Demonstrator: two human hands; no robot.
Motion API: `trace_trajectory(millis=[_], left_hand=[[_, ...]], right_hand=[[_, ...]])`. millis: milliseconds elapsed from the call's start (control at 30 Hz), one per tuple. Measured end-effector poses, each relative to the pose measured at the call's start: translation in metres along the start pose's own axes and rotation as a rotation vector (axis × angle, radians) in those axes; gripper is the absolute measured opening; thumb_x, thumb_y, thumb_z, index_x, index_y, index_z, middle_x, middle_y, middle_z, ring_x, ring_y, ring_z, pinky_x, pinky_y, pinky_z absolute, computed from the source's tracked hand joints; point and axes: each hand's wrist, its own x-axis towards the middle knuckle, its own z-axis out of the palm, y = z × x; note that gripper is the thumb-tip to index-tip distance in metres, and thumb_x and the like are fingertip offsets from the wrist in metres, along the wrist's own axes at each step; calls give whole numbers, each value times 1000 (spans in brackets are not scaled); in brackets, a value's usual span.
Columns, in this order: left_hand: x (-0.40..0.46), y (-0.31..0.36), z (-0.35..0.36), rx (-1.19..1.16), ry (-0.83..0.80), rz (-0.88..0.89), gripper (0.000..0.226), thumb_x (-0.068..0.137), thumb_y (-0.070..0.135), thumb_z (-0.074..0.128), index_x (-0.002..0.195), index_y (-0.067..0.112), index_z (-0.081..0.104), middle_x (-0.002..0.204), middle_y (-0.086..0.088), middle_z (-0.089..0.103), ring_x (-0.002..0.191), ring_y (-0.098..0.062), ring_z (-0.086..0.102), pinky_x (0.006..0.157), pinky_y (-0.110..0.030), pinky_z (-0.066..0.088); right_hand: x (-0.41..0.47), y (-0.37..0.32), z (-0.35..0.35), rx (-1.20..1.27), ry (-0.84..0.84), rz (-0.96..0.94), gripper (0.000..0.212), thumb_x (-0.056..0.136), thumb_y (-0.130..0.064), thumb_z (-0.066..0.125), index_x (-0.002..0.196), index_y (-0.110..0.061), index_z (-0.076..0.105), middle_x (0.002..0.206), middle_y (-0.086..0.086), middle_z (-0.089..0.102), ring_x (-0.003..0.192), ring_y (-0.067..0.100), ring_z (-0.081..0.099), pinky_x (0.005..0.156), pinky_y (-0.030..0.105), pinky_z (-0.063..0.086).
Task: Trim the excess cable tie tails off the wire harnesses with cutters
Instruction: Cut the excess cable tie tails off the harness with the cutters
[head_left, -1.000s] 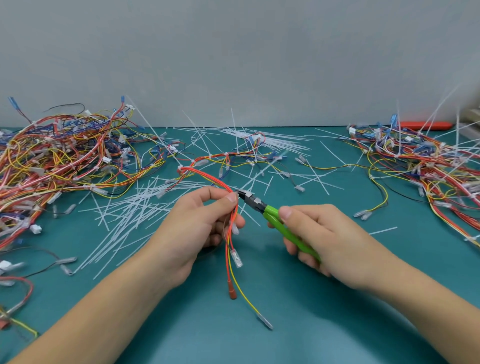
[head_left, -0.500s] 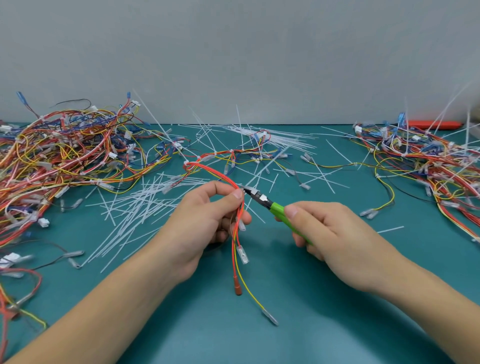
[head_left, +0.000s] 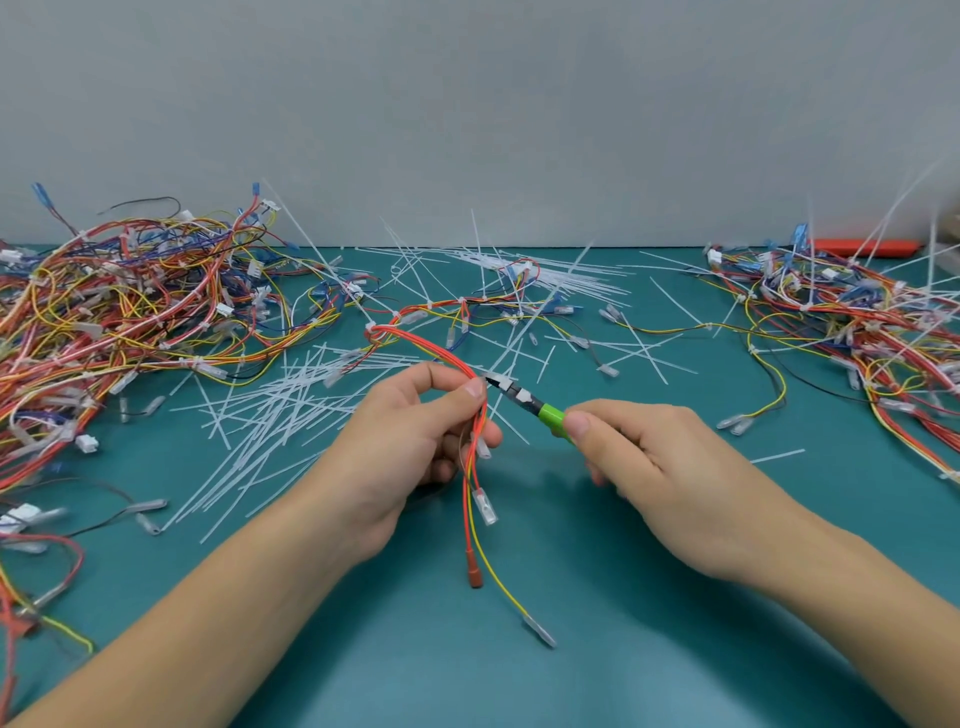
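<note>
The left hand (head_left: 415, 441) pinches the wire harness (head_left: 470, 467) steady so the cutters (head_left: 524, 400), gripped in the right hand (head_left: 660, 467), can reach a tie beside its fingertips.

no legible text, labels, numbers anywhere

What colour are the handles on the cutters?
Bright green, on the cutters held by the right hand; head view.
</note>
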Motion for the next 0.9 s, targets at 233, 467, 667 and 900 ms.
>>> trace_trajectory(millis=[233, 467, 667, 900], left_hand=[[0, 0, 0, -4, -3, -7, 13, 99, 29, 64, 88, 23, 59, 75, -9, 74, 54, -15, 54, 55, -28, 36], [0, 0, 0, -3, -2, -13, 13, 100, 29, 63, 89, 23, 58, 74, -9, 73, 54, -14, 54, 54, -26, 37], [0, 0, 0, -13, 3, -12, 12, 99, 29, 63, 91, 22, 59, 74, -8, 73, 53, -14, 54, 54, -27, 37], [1, -1, 0, -17, 2, -19, 12, 99, 29, 64, 90, 23, 58, 74, -7, 73, 54, -14, 54, 53, -25, 39]], right_hand=[[2, -5, 1, 605, -154, 315, 51, 87, -68, 49, 98, -25, 76, 71, 3, 62, 51, 17, 47, 41, 21, 33], [1, -7, 2, 551, -126, 312, 49, 101, -65, 47, 95, -24, 74, 70, 0, 61, 52, 17, 46, 44, 25, 35], [-4, -7, -1, -263, 52, 14, 49, 93, -75, 22, 101, -40, 54, 76, -17, 56, 68, 10, 51, 62, 38, 45], [0, -3, 0, -301, 25, 30, 40, 95, -70, 27, 107, -42, 52, 84, -15, 57, 81, 12, 55, 76, 42, 50]])
